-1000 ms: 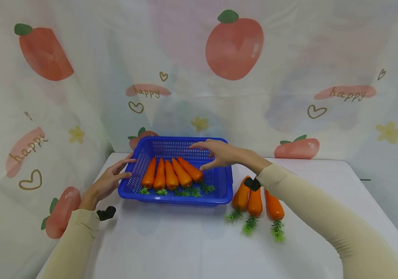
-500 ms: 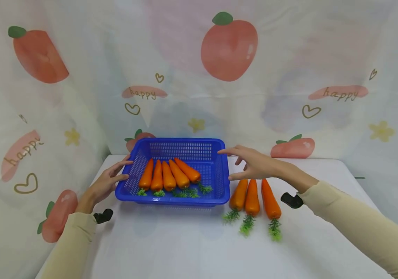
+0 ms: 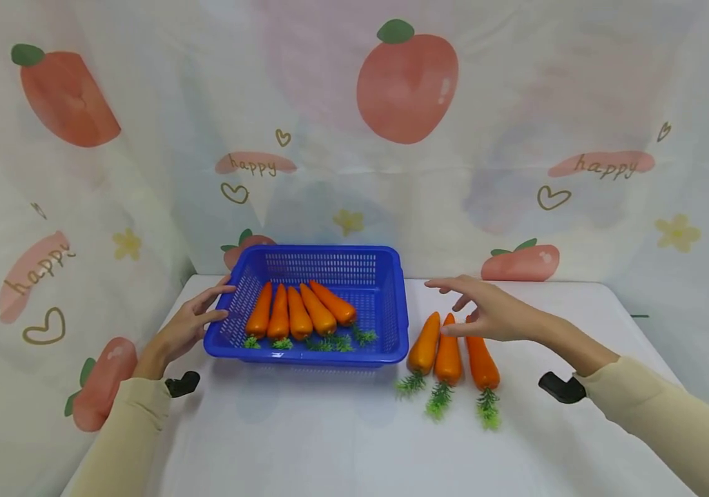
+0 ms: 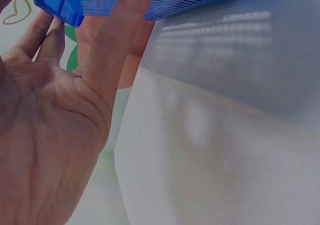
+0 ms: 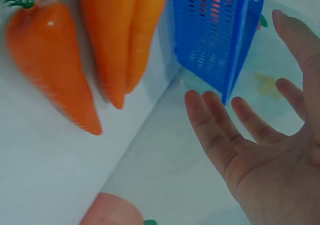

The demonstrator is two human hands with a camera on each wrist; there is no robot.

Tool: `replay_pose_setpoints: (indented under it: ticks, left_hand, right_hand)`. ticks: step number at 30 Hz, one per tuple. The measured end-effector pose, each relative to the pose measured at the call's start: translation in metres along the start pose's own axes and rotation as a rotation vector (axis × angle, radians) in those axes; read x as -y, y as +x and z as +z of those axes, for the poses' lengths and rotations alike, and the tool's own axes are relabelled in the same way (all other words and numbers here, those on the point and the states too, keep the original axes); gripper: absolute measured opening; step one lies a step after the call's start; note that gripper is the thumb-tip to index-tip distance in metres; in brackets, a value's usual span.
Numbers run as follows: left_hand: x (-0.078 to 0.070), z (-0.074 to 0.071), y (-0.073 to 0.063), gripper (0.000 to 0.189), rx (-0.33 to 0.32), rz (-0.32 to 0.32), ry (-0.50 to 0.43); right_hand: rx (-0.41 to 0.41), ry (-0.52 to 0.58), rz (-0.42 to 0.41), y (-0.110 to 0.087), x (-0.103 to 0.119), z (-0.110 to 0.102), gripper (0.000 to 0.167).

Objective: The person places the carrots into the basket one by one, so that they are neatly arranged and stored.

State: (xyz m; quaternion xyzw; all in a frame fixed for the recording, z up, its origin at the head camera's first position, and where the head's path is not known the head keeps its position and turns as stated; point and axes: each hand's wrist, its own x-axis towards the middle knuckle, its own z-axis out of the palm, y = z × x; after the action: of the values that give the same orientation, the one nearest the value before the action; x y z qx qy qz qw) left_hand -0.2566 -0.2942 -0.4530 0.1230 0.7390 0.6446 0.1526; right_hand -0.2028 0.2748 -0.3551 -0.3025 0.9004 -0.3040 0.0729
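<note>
A blue plastic basket (image 3: 394, 345) with slotted walls holds several orange carrots (image 3: 299, 314) with green tops, laid side by side. At its left end my left hand (image 3: 183, 328) touches the rim with thumb and fingers extended; in the left wrist view the palm (image 4: 45, 115) faces the camera below the basket. My right hand (image 3: 503, 310) hovers right of the basket, fingers spread and nothing between them. Just below it on the table lie three more carrots (image 3: 424, 348), tops toward the front. The right wrist view shows the right hand (image 5: 270, 155) apart from both carrots and basket.
A white-covered table (image 3: 304, 442) bears everything. Behind and to the left hangs a cloth backdrop (image 3: 304, 83) printed with fruit and hearts, close to the basket's far side. Dark wrist-camera mounts (image 3: 562, 388) stick out from the sleeves.
My right hand has moved from above the basket to the right, past its right rim, to above the three loose carrots. The left hand stays at the basket's left end.
</note>
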Motion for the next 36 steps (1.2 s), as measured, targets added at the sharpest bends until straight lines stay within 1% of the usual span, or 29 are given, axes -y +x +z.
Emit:
replay_pose_setpoints:
  ticks: [3,8,18,22,27,31,36]
  left_hand:
    - [0.0,0.0,0.0,0.055,0.001,0.003,0.005]
    - [0.001,-0.001,0.001,0.056,0.001,0.0,-0.003]
    - [0.001,-0.001,0.002,0.056,-0.002,0.002,-0.001]
    - [0.001,-0.001,0.002,0.057,-0.006,0.0,0.009]
    - [0.0,0.0,0.002,0.056,-0.014,-0.011,0.015]
    - [-0.002,0.001,0.001,0.057,-0.021,-0.019,0.021]
    - [-0.002,0.001,0.001,0.057,-0.02,-0.015,0.024]
  right_hand:
    - [-0.025,0.003,0.019,-0.009,-0.008,0.004,0.075]
    - [-0.057,0.018,0.091,-0.025,-0.024,0.011,0.072]
    - [-0.073,0.118,0.208,-0.045,-0.054,0.025,0.07]
    - [-0.056,0.158,0.267,-0.049,-0.063,0.03,0.071]
    - [-0.021,0.241,0.338,-0.052,-0.071,0.036,0.074]
    - [0.008,0.299,0.372,-0.054,-0.073,0.039,0.075]
    - [0.036,0.342,0.391,-0.056,-0.075,0.041,0.075]
